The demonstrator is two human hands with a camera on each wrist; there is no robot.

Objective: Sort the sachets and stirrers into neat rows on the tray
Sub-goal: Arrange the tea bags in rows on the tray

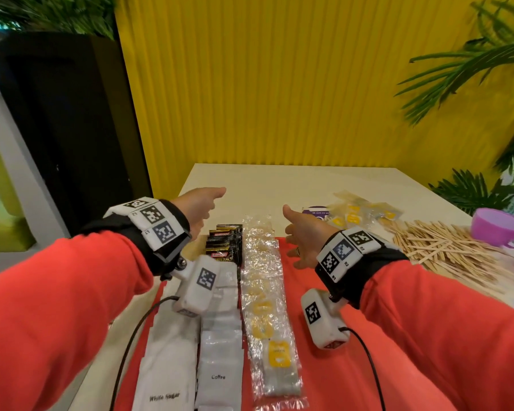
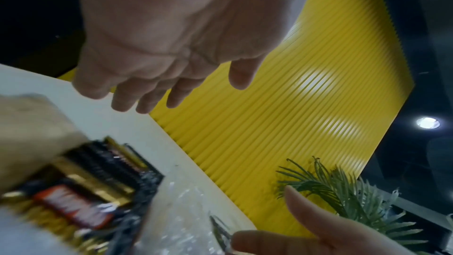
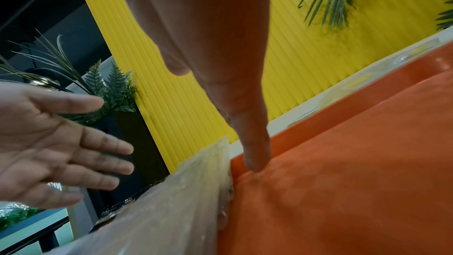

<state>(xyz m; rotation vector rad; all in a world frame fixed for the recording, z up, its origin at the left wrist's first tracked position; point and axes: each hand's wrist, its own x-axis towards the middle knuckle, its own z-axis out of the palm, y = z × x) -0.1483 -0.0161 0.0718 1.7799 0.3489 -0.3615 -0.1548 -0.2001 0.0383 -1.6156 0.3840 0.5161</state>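
1. Ribbed yellow wall panels (image 1: 279, 84) back a white counter (image 1: 279, 179), with green palm fronds (image 1: 472, 69) at the right and a tall black planter (image 1: 66, 129) at the left.
2. On the counter lies a flat red tray (image 1: 324, 366) carrying rows side by side: white paper sachets marked "White Sugar" (image 1: 166, 372), white sachets marked "Coffee" (image 1: 220, 357), black-and-gold sachets (image 1: 224, 244) at the far end, and a long row of clear-wrapped tea bags with yellow tags (image 1: 264, 307).
3. Beside the tray, to the right, sit a loose heap of the same clear-wrapped tea bags (image 1: 365, 212), a scattered pile of wooden stirrers (image 1: 439, 247) and purple plastic cups (image 1: 499, 226).
4. The left hand (image 1: 199, 206) hovers above the far end of the sachet rows, grip slack, fingers extended, holding nothing.
5. The right hand (image 1: 304, 235) is held edge-down over the tray, grip open and empty, just right of the tea-bag row; its little finger (image 3: 255, 154) touches the red surface there.
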